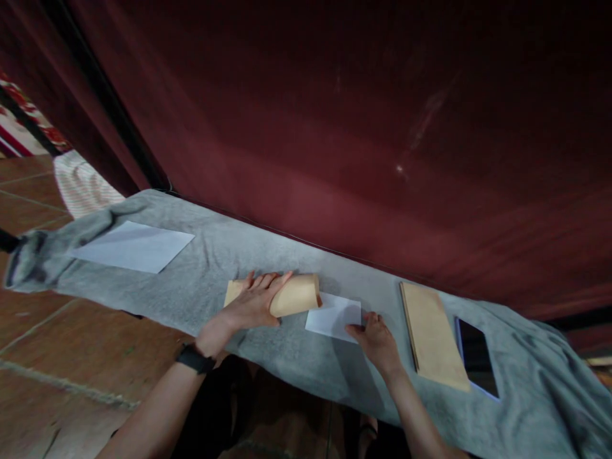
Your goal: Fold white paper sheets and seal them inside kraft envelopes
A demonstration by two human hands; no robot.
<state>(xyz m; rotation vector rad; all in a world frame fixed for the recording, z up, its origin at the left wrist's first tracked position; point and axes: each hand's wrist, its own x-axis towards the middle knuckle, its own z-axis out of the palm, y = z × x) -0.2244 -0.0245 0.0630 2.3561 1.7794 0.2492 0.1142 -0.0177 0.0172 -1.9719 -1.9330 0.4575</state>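
My left hand (255, 301) lies across a brown paper envelope (299, 294), gripping it between thumb and fingers over its long edges. The envelope's right end bulges open. A folded white sheet of paper (332, 317) lies to the right, its left edge at the mouth of the envelope; I cannot tell whether any of it is inside. With thumb and fingers, my right hand (375, 338) pinches that sheet at its right edge. All of this rests on a grey cloth (287, 347).
A larger white sheet (136, 245) lies flat at the left. To the right are a stack of brown envelopes (433, 335) and a dark-screened phone (477, 356). A dark red upright panel (306, 159) borders the cloth's far side; tiled floor (62, 389) shows at lower left.
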